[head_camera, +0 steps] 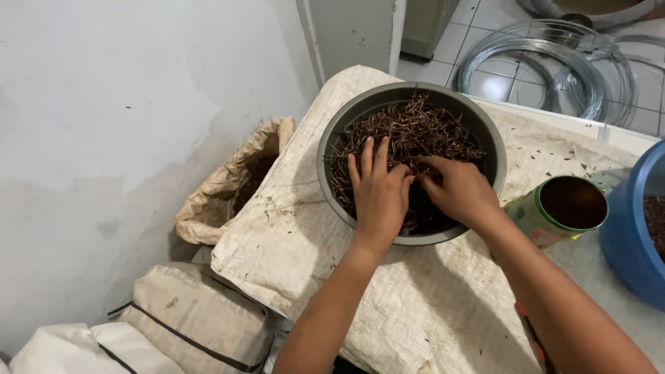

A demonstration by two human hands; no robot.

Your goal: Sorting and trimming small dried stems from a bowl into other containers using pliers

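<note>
- My two forearms are reaching up from the bottom edge, over the woven sack cloth [429,305] that is covering the counter [623,138].
- My left hand [377,190] is lying palm down on the dried brown twigs [415,135], fingers spread wide and pressing into the heap, closed on nothing that I can make out.
- My right hand [458,190] is curling beside it, fingertips dipping into the same heap where the two hands are meeting; I cannot tell whether it is pinching a strand.
- The twigs are filling the round grey basin [332,149], which is sitting on the cloth; both hands are working the near half, and the far half is lying untouched.
- I am judging this as the sorting or loosening step, with the hands raking through the tangle; the next move is calling for a gentle pull, since the strands are looking brittle and knotted together.
- Just right of the basin a green tin can [537,218] is standing open, and a blue tub [627,242] is showing at the right edge.
- Left of the counter an open paper sack [222,197] is slumping against the wall, with more closed bags [197,322] lying below it.
- Coils of wire [547,69] are lying on the tiled floor beyond.
</note>
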